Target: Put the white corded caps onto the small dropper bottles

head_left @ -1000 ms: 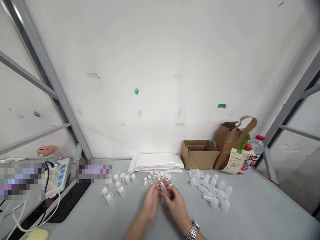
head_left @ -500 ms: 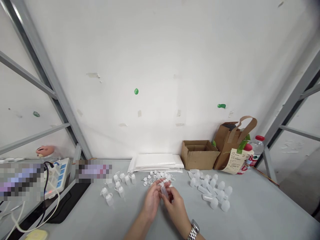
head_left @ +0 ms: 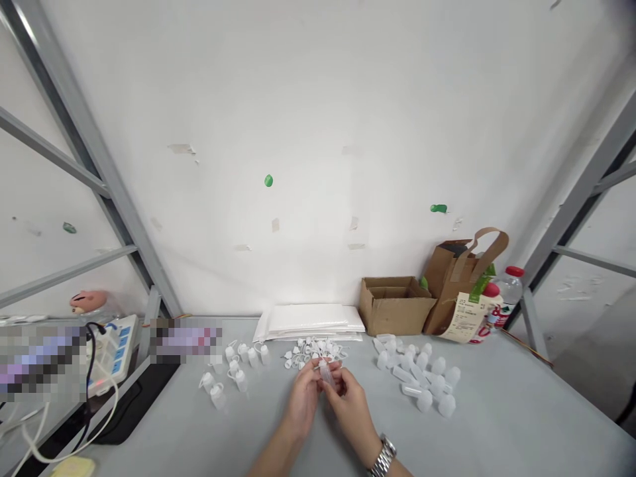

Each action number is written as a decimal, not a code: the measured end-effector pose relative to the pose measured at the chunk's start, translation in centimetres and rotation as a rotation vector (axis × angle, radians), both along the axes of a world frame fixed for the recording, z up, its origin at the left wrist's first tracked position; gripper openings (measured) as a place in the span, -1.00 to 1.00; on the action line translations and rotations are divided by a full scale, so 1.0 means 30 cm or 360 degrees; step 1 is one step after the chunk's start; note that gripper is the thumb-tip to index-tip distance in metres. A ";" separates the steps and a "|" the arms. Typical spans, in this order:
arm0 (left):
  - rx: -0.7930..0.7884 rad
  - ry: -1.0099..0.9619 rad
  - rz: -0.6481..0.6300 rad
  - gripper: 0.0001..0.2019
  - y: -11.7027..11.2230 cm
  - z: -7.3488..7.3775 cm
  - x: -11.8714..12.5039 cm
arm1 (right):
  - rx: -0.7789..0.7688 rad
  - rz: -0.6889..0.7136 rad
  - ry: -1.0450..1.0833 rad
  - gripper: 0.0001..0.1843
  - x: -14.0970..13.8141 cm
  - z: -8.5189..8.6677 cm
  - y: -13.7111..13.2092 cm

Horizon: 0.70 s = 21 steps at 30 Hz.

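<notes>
Both of my hands meet over the grey table (head_left: pixel 497 424) at its middle. My left hand (head_left: pixel 302 401) and my right hand (head_left: pixel 350 404) both pinch one small clear plastic bottle (head_left: pixel 326 372), held upright between the fingertips. A steel watch (head_left: pixel 383 457) sits on my right wrist. Just beyond the hands lies a heap of small white caps (head_left: pixel 311 350). To the right is a pile of several empty clear bottles (head_left: pixel 420 374). On the left stand several capped bottles (head_left: pixel 233 371).
A stack of white bags (head_left: pixel 311 321) lies against the wall. A small cardboard box (head_left: pixel 395 306), a brown paper bag (head_left: pixel 460 281) and red-capped drink bottles (head_left: pixel 504 291) stand at the back right. A power strip (head_left: pixel 115 346) with cables sits at the left, beside grey metal frame bars.
The hands have stayed together on the bottle, turning it slightly between the fingers. The view has shifted a little.
</notes>
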<state>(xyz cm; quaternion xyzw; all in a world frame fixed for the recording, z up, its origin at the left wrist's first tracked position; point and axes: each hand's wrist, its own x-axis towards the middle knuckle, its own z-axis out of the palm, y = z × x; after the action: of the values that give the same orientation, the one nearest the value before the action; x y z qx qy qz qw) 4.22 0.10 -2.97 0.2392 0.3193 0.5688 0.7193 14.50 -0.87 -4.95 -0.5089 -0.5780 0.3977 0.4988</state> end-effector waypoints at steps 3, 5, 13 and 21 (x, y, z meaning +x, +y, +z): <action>-0.0020 -0.0008 -0.0013 -0.82 0.000 0.005 -0.006 | 0.0050 -0.0062 -0.0079 -0.77 0.002 -0.008 0.004; -0.0025 0.0022 0.0010 -0.80 0.001 0.007 -0.008 | 0.0096 -0.0107 -0.0127 -0.79 0.005 -0.011 0.005; 0.0028 0.0108 0.0086 -0.80 0.006 0.006 -0.018 | 0.0367 -0.0075 -0.0266 -0.81 0.000 -0.007 -0.004; -0.0017 0.0032 -0.0063 -0.68 0.011 -0.016 -0.024 | 0.0211 0.0035 -0.0301 -0.79 -0.004 -0.013 -0.017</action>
<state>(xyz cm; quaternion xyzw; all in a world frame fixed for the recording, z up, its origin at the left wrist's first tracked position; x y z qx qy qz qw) 3.50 0.41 -3.45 0.2472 0.3248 0.5503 0.7284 14.37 -1.38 -5.33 -0.5036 -0.6531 0.3142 0.4702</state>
